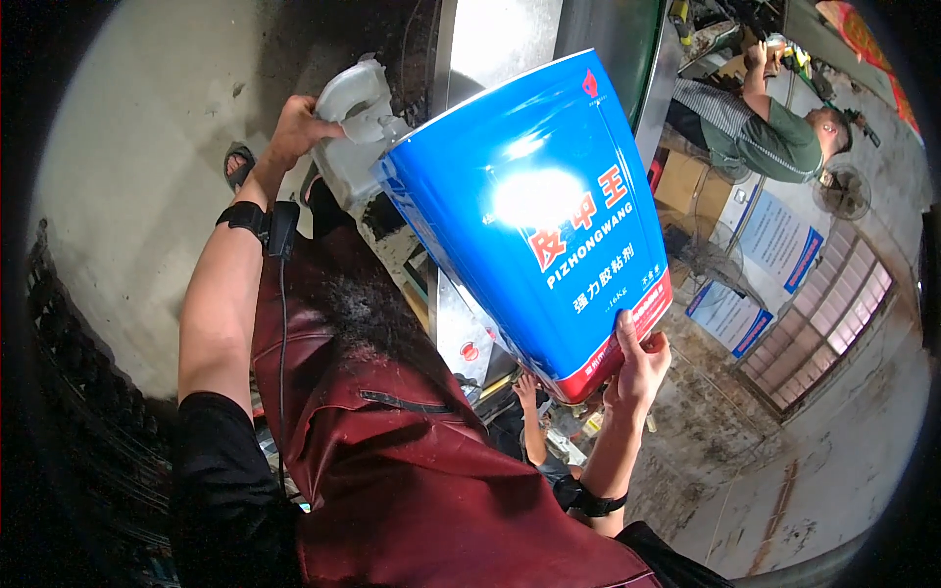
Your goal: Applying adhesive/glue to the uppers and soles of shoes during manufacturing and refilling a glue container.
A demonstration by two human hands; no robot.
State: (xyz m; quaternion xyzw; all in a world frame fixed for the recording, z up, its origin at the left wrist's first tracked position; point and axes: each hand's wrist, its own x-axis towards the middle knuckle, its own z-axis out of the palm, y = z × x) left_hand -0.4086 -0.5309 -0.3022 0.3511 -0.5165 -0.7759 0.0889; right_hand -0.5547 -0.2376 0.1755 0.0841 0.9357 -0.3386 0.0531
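Note:
A large blue metal can (pixel 510 245) with a red band at its bottom is held up tilted in front of me. My right hand (pixel 635 367) grips its bottom end, the thumb lying on the front face and the other fingers mostly underneath. By the can's top left corner, my left hand (pixel 299 132) pinches the rim of a whitish plastic tub (pixel 338 93), crusted and ragged at the edge. The can's corner is at or just over the tub's side; I cannot tell if they touch. The can's opening and anything flowing from it are hidden.
A dark red apron (pixel 412 470) covers my front. Behind the can stands a metal-topped bench (pixel 495 44). At the right are a co-worker in a dark green shirt (pixel 784 142), cardboard boxes (pixel 686 186) and a fan (pixel 843 191). Another person's hand (pixel 527 392) shows below the can.

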